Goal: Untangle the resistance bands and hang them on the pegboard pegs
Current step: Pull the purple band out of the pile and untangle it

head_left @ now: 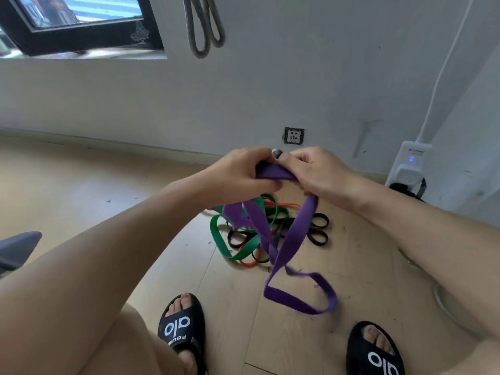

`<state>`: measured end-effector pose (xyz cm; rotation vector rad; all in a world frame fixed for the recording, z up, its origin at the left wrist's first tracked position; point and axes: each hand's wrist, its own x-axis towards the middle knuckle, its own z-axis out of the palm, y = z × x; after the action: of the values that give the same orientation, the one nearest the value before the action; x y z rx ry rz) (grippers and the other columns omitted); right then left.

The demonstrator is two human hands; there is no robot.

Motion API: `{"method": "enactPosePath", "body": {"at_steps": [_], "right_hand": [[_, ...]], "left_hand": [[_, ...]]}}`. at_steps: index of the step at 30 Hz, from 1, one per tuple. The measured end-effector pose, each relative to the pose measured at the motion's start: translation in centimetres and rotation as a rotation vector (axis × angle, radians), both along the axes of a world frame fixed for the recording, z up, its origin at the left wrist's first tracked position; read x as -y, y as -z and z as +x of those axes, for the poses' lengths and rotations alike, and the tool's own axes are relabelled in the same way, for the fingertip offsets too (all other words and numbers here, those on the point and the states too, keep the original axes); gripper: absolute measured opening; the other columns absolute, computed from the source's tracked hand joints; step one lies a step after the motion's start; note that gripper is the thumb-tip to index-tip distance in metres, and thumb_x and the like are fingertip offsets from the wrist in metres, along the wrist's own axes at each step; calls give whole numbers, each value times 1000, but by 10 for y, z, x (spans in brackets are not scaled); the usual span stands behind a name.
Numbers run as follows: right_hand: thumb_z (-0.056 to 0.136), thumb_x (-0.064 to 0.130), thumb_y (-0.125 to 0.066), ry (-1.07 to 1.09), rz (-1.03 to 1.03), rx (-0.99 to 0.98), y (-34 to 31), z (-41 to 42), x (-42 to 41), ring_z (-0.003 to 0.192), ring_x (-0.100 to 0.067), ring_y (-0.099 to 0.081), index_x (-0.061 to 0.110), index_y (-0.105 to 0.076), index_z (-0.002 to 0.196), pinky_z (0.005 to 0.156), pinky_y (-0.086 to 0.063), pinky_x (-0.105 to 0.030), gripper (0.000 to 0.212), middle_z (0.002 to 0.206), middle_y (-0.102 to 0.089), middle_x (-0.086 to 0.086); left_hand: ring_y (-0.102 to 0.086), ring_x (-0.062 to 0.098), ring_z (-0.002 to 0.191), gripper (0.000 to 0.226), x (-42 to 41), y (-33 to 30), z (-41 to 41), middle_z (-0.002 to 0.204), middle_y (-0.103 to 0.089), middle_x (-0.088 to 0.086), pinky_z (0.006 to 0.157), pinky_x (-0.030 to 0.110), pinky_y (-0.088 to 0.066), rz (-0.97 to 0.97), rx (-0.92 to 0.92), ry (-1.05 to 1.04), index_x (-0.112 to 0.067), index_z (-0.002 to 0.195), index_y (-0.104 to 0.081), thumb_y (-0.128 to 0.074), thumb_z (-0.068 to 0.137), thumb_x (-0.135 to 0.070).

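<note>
Both hands hold a wide purple band point(295, 234) at chest height. My left hand point(238, 171) and my right hand point(316, 171) pinch its top fold side by side. Its loops dangle twisted toward the floor, the lowest one blurred above my feet. On the wooden floor below lies a tangle of a green band point(219, 234), a red band point(249, 263) and black bands point(319, 234). A grey band point(203, 28) hangs on the wall at the top; its peg is out of frame.
A wall socket point(294, 135) sits low on the white wall. A white power strip with a blue light point(408, 169) and its cable stand at the right. A black-framed window point(81, 25) is at upper left. My feet wear black slippers point(184, 328). A grey object point(16, 247) pokes in at left.
</note>
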<state>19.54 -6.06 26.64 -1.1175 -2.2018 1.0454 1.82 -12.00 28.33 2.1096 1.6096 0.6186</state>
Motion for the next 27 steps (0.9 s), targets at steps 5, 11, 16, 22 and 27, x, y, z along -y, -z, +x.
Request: {"method": "enactPosePath", "body": {"at_steps": [5,11,16,22,27], "right_hand": [[99,48,-61,7,182,73,-15,12,-6,49,-11,-28,1,-49,63,47,-22,-26,60,53,-31,1],[97,47,-64,11,140,-20,-19,18,-9,51,-14,-24,10,-39,55,51,-18,-30,62,54,-26,-1],[97,46,-65,35,138,7,-12,25,-9,48,-12,-25,12,-42,55,48,-20,-25,59,51,-28,2],[98,47,-64,37,101,-20,-10,30,-13,45,-10,-24,17,-34,49,47,-21,-23,64,49,-26,5],[99,48,-61,46,102,-27,-8,32,-15,46,-11,-22,17,-33,52,45,-18,-21,63,50,-24,4]], "left_hand": [[-58,24,68,25,1,-2,-6,79,-62,11,63,40,-45,-162,74,-1,-14,90,-61,-78,81,-28],[-69,27,80,33,3,-1,-5,90,-72,11,74,40,-56,-341,114,-23,-13,106,-66,-73,83,-36],[-52,21,59,55,11,-1,-11,68,-56,9,59,30,-45,-405,288,-19,-4,90,-60,-70,83,-58],[-46,25,68,37,13,-1,-21,76,-53,12,66,34,-41,-635,618,-84,-6,90,-55,-56,88,-43],[-56,30,73,34,14,-6,-17,79,-60,24,68,35,-47,-429,457,-71,-10,85,-62,-72,85,-43]]}}
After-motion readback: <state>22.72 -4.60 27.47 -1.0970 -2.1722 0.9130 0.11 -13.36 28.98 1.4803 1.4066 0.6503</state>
